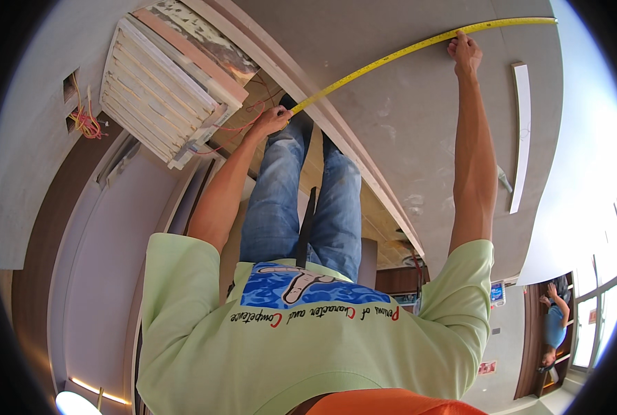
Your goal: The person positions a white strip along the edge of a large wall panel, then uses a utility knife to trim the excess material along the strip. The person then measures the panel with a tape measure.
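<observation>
A yellow tape measure point(384, 61) is drawn out in a long curve over a large grey panel point(398, 117). My left hand point(274, 120) is closed around its near-left end, beside the panel's pale wooden edge strip point(350, 133); the fingers hide whether the case is in it. With the arm stretched out, my right hand point(465, 52) pinches the yellow blade farther along. Beyond those fingers the blade runs on to the panel's far right edge. Below my left hand are my jeans-clad legs point(274, 187).
Stacked white slatted boards point(160, 86) stand at the upper left, with loose red wires point(242, 126) near them. More wires point(86, 123) hang from a wall opening. A white strip point(521, 138) lies on the panel's right part. Another person point(556, 318) is far off at right.
</observation>
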The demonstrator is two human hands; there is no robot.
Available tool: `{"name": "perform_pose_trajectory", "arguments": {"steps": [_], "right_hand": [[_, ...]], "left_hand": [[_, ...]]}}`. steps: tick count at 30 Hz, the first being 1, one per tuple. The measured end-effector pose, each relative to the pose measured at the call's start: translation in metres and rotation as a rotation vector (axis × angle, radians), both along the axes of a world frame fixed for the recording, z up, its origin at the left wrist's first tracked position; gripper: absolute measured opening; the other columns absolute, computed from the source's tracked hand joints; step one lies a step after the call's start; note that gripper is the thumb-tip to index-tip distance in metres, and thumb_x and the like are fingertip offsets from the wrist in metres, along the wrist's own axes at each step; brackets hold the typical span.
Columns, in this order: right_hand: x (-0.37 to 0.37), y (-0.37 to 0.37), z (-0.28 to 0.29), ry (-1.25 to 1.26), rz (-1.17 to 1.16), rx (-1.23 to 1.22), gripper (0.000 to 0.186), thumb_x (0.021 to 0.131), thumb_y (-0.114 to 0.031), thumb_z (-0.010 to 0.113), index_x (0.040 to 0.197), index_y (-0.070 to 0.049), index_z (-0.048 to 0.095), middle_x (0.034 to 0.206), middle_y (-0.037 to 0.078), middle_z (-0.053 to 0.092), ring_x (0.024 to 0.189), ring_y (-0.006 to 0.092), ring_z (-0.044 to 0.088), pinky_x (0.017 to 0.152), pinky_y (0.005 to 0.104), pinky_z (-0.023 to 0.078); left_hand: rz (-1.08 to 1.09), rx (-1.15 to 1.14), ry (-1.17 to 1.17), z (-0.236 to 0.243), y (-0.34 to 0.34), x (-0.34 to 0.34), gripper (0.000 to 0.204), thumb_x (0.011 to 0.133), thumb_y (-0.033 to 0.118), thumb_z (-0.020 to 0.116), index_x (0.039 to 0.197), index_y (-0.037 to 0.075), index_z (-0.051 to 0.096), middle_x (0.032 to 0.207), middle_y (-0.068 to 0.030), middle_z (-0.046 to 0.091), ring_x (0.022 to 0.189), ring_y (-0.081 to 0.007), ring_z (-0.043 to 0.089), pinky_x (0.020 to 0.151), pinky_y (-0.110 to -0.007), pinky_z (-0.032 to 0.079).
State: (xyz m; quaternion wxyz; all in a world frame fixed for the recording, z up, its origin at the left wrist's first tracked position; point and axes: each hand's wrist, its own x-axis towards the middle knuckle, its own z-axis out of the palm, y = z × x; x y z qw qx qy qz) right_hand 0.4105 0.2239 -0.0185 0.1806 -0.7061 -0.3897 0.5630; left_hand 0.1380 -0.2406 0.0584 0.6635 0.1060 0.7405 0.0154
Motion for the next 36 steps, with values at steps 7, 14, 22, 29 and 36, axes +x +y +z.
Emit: {"name": "perform_pose_trajectory", "arguments": {"steps": [7,14,22,29,36], "right_hand": [[-0.004,0.0,-0.002,-0.032,0.003,0.027,0.026,0.092,-0.02,0.064,0.099,0.005,0.064,0.078,0.009,0.065,0.064,0.014,0.061,0.06,0.029,0.055],[0.027,-0.013,0.054,0.12,-0.008,0.229,0.028,0.098,-0.027,0.053,0.105,-0.003,0.067,0.096,0.009,0.069,0.086,0.0212,0.067,0.079,0.0361,0.056],[-0.044,-0.17,0.268,0.281,0.25,0.298,0.031,0.098,-0.03,0.058,0.102,0.001,0.061,0.097,0.009,0.062,0.093,0.021,0.063,0.086,0.039,0.055],[-0.112,-0.327,0.352,0.508,0.864,0.307,0.028,0.1,-0.029,0.055,0.096,-0.002,0.057,0.084,0.009,0.061,0.082,0.0173,0.061,0.077,0.0318,0.053],[-0.136,-0.52,0.468,0.876,1.378,0.033,0.012,0.098,-0.011,0.053,0.1,-0.001,0.058,0.087,0.008,0.06,0.075,0.015,0.057,0.071,0.0294,0.047]], "left_hand": [[-0.062,0.082,0.057,-0.001,-0.002,0.007,0.037,0.094,0.042,0.057,0.101,0.006,0.066,0.083,-0.0045,0.065,0.076,-0.0155,0.06,0.068,-0.033,0.047],[0.013,0.425,0.2,0.046,-0.002,0.033,0.032,0.092,0.037,0.053,0.092,0.009,0.068,0.083,-0.019,0.069,0.078,-0.0376,0.067,0.069,-0.048,0.052],[0.03,0.628,0.325,0.197,-0.106,0.069,0.031,0.096,0.033,0.047,0.091,0.006,0.061,0.078,-0.0211,0.064,0.075,-0.0419,0.063,0.065,-0.053,0.048],[0.311,0.474,0.618,0.272,-0.28,0.152,0.028,0.095,0.03,0.048,0.086,0.005,0.059,0.081,-0.0215,0.062,0.082,-0.0424,0.061,0.072,-0.052,0.046],[0.771,0.217,1.029,0.368,-0.405,0.361,0.034,0.101,0.029,0.042,0.086,0.002,0.055,0.081,-0.0252,0.056,0.082,-0.0452,0.056,0.074,-0.053,0.043]]}}
